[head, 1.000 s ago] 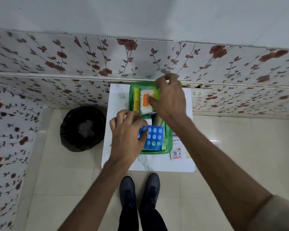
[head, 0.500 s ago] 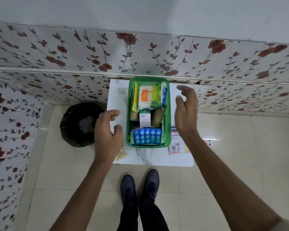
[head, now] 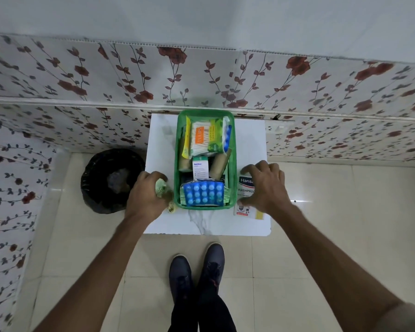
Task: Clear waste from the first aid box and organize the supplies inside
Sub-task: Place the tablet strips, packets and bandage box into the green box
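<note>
A green first aid box [head: 233, 164] stands on a small white table [head: 206, 222]. Inside lie a blue blister pack [head: 203, 193] at the near end, a small white carton [head: 200, 169], two brown rolls and a cotton-bud pack [head: 203, 139] at the far end. My left hand [head: 147, 197] is left of the box, its fingers closed around crumpled greenish wrappers [head: 161, 188] on the table. My right hand [head: 267, 188] rests with spread fingers on a white plaster packet [head: 246, 188] right of the box; whether it grips the packet is not clear.
A black bin [head: 110, 179] lined with a bag stands on the tiled floor left of the table, with waste inside. A floral-patterned wall runs behind the table and along the left. My two dark shoes [head: 197, 271] are just in front of the table.
Both hands left the box, spread apart and came down beside it. My left hand closed on the wrappers at the box's left; my right hand landed on the plaster packet.
</note>
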